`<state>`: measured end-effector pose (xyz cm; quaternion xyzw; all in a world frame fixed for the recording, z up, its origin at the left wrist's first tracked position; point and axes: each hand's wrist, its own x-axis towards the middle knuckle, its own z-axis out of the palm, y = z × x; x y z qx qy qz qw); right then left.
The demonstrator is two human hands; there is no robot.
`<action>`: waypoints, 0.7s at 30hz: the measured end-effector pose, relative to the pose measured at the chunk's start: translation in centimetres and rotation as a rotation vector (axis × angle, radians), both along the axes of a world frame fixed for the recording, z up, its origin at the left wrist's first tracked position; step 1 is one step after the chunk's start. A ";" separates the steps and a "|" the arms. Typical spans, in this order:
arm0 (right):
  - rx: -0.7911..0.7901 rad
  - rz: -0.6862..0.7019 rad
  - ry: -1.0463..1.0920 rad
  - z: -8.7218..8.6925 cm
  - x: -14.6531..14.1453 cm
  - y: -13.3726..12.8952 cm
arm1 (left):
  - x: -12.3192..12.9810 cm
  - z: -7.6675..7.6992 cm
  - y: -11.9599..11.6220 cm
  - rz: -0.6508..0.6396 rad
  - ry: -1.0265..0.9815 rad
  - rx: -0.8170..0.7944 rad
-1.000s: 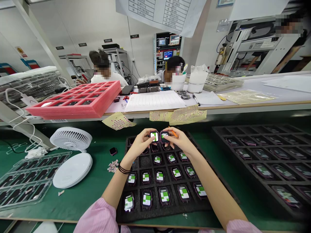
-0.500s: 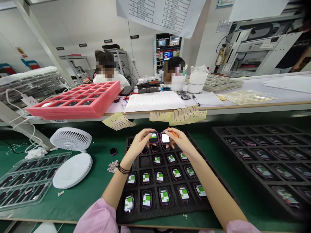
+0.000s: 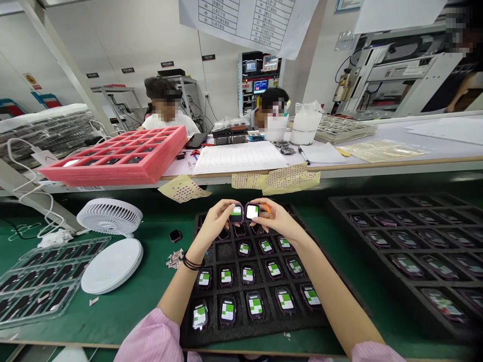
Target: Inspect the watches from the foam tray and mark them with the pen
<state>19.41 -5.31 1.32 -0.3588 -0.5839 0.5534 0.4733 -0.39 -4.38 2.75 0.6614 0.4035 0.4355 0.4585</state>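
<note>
My left hand (image 3: 219, 219) is closed on a smartwatch body (image 3: 236, 213) with a green and white screen. Beside it, my right hand (image 3: 278, 219) grips a second smartwatch body (image 3: 252, 211), its screen mostly white with some green at the edge. The right thumb lies on that screen's lower part. A thin orange tool (image 3: 267, 207) sticks out between the right fingers; its kind is unclear. Both watches are held above the far rows of a black foam tray (image 3: 222, 251). Several watch bodies (image 3: 247, 274) with lit green and white screens sit in its compartments.
Another black foam tray (image 3: 381, 271) of watches stands on the right. On the left are a white fan (image 3: 111, 266), a clear plastic tray (image 3: 41, 281), a lone watch (image 3: 175, 235) and small scraps (image 3: 174, 259). A raised shelf carries a red foam tray (image 3: 147, 171); people sit beyond.
The right-hand watch has shifted slightly left, and my right thumb has come onto its screen. Some green now shows on that screen, which was white before. My left hand has barely moved.
</note>
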 end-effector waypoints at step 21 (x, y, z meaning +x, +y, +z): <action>0.008 -0.094 -0.009 0.2 0.3 -0.1 | 0.0 -0.2 0.0 -0.043 0.001 -0.028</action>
